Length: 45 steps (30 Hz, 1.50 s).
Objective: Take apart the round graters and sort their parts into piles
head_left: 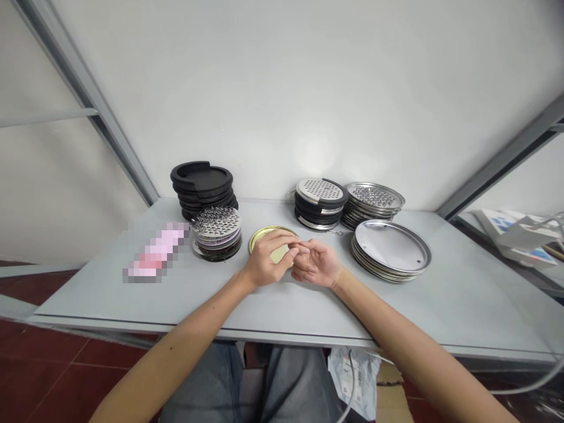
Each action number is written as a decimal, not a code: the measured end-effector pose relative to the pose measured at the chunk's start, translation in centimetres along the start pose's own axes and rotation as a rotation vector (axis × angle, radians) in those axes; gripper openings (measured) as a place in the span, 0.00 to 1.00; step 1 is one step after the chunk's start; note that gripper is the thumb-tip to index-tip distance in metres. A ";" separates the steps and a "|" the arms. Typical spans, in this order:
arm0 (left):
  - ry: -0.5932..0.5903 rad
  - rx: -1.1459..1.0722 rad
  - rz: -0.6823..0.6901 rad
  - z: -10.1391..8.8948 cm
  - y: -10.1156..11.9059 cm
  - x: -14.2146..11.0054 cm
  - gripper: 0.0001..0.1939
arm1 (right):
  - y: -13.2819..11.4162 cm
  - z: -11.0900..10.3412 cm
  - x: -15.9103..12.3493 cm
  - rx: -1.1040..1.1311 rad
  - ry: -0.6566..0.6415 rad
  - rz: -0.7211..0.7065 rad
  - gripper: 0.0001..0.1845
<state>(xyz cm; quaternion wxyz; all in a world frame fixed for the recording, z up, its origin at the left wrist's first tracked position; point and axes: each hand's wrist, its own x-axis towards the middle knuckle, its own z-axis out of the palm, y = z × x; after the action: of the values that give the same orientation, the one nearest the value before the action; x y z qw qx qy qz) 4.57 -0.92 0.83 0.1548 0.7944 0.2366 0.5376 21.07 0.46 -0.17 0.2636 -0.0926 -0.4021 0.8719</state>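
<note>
My left hand (269,259) and my right hand (318,264) meet over the middle of the table, fingertips touching. The left is palm down with its fingers stretched toward the right hand. Palm up, the right hand has its fingers loosely bent and apart. I see no object in either hand. Partly hidden behind the left hand lies a round gold-coloured metal plate with a raised rim (259,234). Left of it stands a stack of round perforated grater discs (217,226). To the right of my right hand is a stack of round silver metal trays (390,244).
Black ring-shaped holders (205,182) are stacked at back left. A pile of black holders with a grater disc on top (321,194) stands behind my hands, beside stacked metal grater trays (374,200). A blurred pink item (161,252) lies left. Grey frame posts (502,158) flank the table.
</note>
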 end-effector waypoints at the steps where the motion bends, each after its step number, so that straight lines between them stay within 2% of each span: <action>1: 0.000 0.000 -0.009 0.0 -0.1 0.0 0.08 | 0.1 -0.1 0.0 -0.007 0.015 0.004 0.15; 5: 0.023 0.020 -0.048 0.2 -0.3 -0.1 0.07 | 0.4 -0.4 0.2 -0.017 0.065 0.018 0.13; 8: -0.018 0.034 -0.091 0.3 -0.4 -0.1 0.07 | 0.2 -0.3 0.3 -0.058 0.085 0.016 0.12; 11: -0.052 0.062 -0.143 0.1 -0.6 -0.1 0.16 | -0.5 0.0 0.1 -0.118 0.118 -0.007 0.11; 14: -0.044 0.125 -0.201 -0.2 -1.3 -0.3 0.25 | -1.4 0.0 -0.2 -0.224 0.239 -0.082 0.14; 16: -0.050 0.197 -0.248 -0.5 -2.0 -0.5 0.24 | -1.7 -0.5 -0.4 -0.434 0.406 -0.213 0.14; 18: -0.082 0.291 -0.298 -0.7 -2.7 -0.7 0.23 | -1.7 -1.2 -0.6 -0.762 0.611 -0.390 0.13; 20: -0.158 0.391 -0.349 -0.9 -3.2 -1.0 0.25 | -1.3 -2.1 -0.7 -1.103 0.758 -0.509 0.13; 22: -0.267 0.479 -0.406 -1.0 -3.5 -1.3 0.30 | -0.9 -3.0 -0.6 -1.360 0.784 -0.515 0.17; 25: -0.429 0.549 -0.469 -1.1 -3.5 -1.8 0.46 | -0.3 -4.0 -0.4 -1.594 0.695 -0.436 0.25; 27: -0.493 0.551 -0.497 -1.2 -3.5 -2.0 0.55 | -0.1 -4.4 -0.3 -1.676 0.633 -0.375 0.31; 31: -0.514 0.538 -0.552 -1.5 -3.6 -2.1 0.61 | 0.0 -4.7 -0.4 -1.713 0.579 -0.267 0.37; 37: -0.541 0.481 -0.495 -1.9 -3.0 -1.7 0.63 | -0.2 -4.7 -0.5 -1.693 0.516 -0.227 0.38; 45: -0.468 0.399 -0.402 -1.7 -2.7 -1.6 0.60 | -0.7 -4.3 -0.2 -1.427 0.710 -0.295 0.26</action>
<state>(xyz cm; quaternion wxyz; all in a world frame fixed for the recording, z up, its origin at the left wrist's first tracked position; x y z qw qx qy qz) 1.89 0.44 -1.12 0.1493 0.8482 0.4462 0.2433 23.11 3.58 -2.50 0.3653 -0.4555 -0.7620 0.2802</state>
